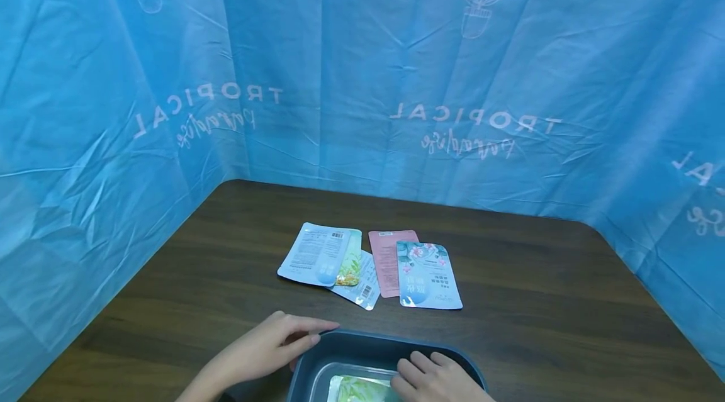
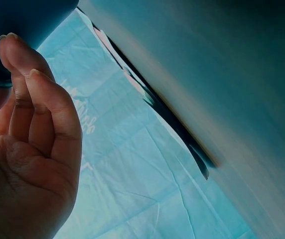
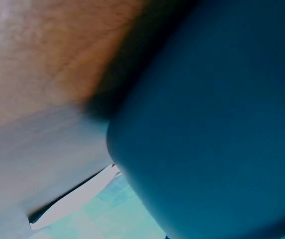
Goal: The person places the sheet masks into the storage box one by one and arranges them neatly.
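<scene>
A dark blue plastic tub (image 1: 391, 338) stands at the near table edge, cut off by the bottom of the head view. My left hand (image 1: 272, 345) holds its far-left corner, index finger stretched along the rim and thumb over the side. In the left wrist view, the bent fingers (image 2: 38, 84) overlap the tub wall (image 2: 33, 15). Inside the tub lies a green-and-white face mask packet (image 1: 362, 389). Over its right end my right hand (image 1: 436, 380) has curled fingers gripping it; the fingertips are hidden. The tub's side (image 3: 217, 129) fills much of the right wrist view.
Beyond the tub lie a light-blue packet (image 1: 317, 254), a green one (image 1: 352, 263) and a white-blue one (image 1: 362, 285), overlapping. Beside them, a flowered blue packet (image 1: 430, 282) partly covers a pink packet (image 1: 387, 263). A blue curtain (image 1: 362, 75) surrounds the brown wooden table (image 1: 538, 301).
</scene>
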`<state>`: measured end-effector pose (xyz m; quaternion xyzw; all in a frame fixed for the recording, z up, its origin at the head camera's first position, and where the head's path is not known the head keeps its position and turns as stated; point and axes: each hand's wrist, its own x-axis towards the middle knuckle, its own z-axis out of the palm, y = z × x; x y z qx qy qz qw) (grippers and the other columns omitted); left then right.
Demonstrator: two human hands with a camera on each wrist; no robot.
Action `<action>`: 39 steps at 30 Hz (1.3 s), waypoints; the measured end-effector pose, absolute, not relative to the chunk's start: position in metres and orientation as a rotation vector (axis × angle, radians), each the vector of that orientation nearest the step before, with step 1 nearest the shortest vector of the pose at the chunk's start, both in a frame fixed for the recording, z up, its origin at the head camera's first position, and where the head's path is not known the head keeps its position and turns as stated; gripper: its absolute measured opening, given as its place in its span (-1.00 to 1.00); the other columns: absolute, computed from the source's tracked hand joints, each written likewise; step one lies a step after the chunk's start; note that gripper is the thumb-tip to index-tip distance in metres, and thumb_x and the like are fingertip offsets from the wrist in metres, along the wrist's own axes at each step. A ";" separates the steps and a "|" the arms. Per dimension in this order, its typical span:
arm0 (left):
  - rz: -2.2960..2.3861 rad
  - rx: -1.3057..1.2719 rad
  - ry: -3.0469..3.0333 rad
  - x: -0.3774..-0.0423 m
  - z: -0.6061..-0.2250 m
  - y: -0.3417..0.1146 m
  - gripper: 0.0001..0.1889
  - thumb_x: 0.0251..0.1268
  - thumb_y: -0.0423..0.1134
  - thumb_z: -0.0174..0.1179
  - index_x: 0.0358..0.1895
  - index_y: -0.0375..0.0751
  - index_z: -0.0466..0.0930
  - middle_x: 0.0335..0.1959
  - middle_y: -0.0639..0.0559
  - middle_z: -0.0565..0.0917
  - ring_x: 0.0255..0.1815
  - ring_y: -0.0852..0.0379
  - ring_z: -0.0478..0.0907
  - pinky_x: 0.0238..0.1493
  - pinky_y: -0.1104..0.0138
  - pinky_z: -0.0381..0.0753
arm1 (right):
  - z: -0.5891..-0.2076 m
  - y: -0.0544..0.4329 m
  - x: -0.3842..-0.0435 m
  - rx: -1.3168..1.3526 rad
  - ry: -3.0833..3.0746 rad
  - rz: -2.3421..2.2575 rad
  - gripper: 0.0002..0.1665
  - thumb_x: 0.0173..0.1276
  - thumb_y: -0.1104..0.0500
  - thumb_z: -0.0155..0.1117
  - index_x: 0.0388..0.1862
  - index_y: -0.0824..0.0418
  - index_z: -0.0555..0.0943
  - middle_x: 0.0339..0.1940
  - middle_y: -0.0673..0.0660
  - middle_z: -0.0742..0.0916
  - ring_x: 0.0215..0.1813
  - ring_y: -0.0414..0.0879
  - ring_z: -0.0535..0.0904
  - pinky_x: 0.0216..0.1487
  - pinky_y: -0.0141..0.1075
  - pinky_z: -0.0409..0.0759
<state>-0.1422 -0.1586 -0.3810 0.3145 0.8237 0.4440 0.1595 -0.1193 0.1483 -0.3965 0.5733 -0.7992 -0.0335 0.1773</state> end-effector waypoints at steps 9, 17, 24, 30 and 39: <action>1.271 0.912 2.351 -0.142 -0.381 -0.159 -0.66 0.42 -0.27 0.01 0.19 -0.22 0.50 -0.59 0.23 0.49 -0.67 0.24 0.44 -0.51 0.40 0.50 | -0.350 0.164 -0.148 1.590 -2.673 0.626 -0.82 0.27 0.07 0.31 -0.20 0.02 0.53 -0.35 -0.21 0.55 -0.37 -0.39 0.44 -0.36 -0.55 0.44; 1.271 0.938 2.369 -0.143 -0.381 -0.160 -0.66 0.42 -0.26 0.01 0.19 -0.21 0.50 -0.64 0.25 0.46 -0.70 0.25 0.41 -0.52 0.41 0.48 | -0.340 0.194 -0.237 1.084 -2.819 0.585 -0.75 0.13 0.26 0.41 -0.21 0.14 0.58 -0.42 -0.12 0.55 -0.40 -0.22 0.45 -0.43 -0.37 0.49; 1.275 0.954 2.365 -0.141 -0.382 -0.159 -0.66 0.42 -0.27 0.01 0.20 -0.21 0.50 -0.66 0.24 0.46 -0.70 0.29 0.41 -0.49 0.41 0.49 | -0.370 0.201 -0.293 0.850 -3.079 0.491 -0.40 0.16 0.13 0.42 0.14 0.32 0.48 0.08 0.31 0.51 0.11 0.20 0.39 0.03 0.06 0.43; 1.280 0.941 2.364 -0.141 -0.383 -0.159 -0.66 0.42 -0.27 0.01 0.20 -0.20 0.49 -0.64 0.25 0.46 -0.69 0.30 0.41 -0.49 0.41 0.49 | -0.382 0.194 -0.311 0.828 -3.202 0.663 0.03 0.13 -0.08 0.41 0.39 0.40 0.16 0.36 0.42 0.22 0.37 0.34 0.03 0.21 0.23 0.12; 1.271 0.923 2.360 -0.141 -0.382 -0.159 -0.66 0.42 -0.26 0.01 0.20 -0.20 0.50 -0.66 0.23 0.45 -0.71 0.26 0.41 -0.50 0.41 0.49 | -0.385 0.190 -0.315 0.837 -3.255 0.574 0.06 0.09 -0.07 0.45 0.38 0.42 0.16 0.31 0.39 0.32 0.33 0.30 0.16 0.21 0.16 0.19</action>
